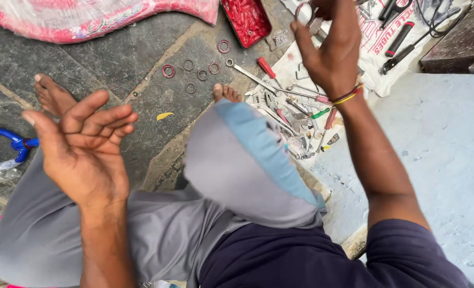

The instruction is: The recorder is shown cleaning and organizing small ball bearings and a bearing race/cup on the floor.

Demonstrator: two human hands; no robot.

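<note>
The person sits on a stone floor [114,58] and 2 hands are in view. The left hand [85,152] is held up with the palm open and the fingers loosely curled; it holds nothing. The right hand [328,50] reaches forward over the tools, and its fingers pinch a thin metal ring [305,12] near the top edge. This ring is partly cut off and partly behind the fingers, so its full shape is hard to make out.

On the floor, between the 2 bare feet, lie 6 small rings [202,74]: some are red and some are grey metal, and all are apart from each other. 1 yellow scrap [164,115] lies just below them. 1 red tray [246,20] full of small red pieces stands above the rings; its upper part is cut off by the frame.

To the right, on a white printed sheet [378,40], there is a heap of hand tools [295,114]. I can count 1 long spanner [250,74] and 1 red-handled screwdriver [267,68], but the rest overlap too much to count. 2 black-handled tools [402,45] lie further up.

A pink wrapped bundle [103,18] is cut off at the top, and 1 blue frame part [15,143] at the left edge is only partly seen.
</note>
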